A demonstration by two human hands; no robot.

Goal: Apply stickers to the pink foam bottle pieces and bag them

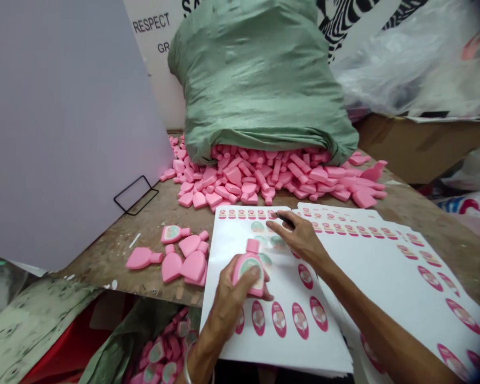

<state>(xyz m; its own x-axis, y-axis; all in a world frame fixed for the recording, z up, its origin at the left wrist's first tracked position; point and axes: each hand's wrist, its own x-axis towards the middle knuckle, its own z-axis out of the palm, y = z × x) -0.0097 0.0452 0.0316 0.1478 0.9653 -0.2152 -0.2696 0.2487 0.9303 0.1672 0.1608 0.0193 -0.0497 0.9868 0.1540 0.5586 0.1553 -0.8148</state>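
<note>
My left hand [234,306] is closed around a pink foam bottle shape [250,269], with my thumb pressed on its front, right on the oval label. I'm holding it low over the paper with the label side up, which keeps it where I can see it. My right hand [300,237] reaches across above the paper, fingers [284,228] spread and curled down. There's something thin and dark [284,217] at the fingertips, but it's small and a bit blurry, so I can't tell what it is or whether I'm pinching it.

Under my hands is a stack of white sticker sheets [296,346] printed with pink ovals, and a second stack [388,288] overlaps it on the right, so both sit right in front of me. To the left of the paper, a small heap of the same pink shapes [184,261] sits on the scuffed wooden board [116,250], handy for my left hand. Behind that, a big green woven sack [260,80] lies tipped with its mouth toward me, and loads of pink shapes [264,176] spill out across the board within reach. Below the board edge, a green bag [120,341] holds more pink shapes with labels on them [160,352].
</note>
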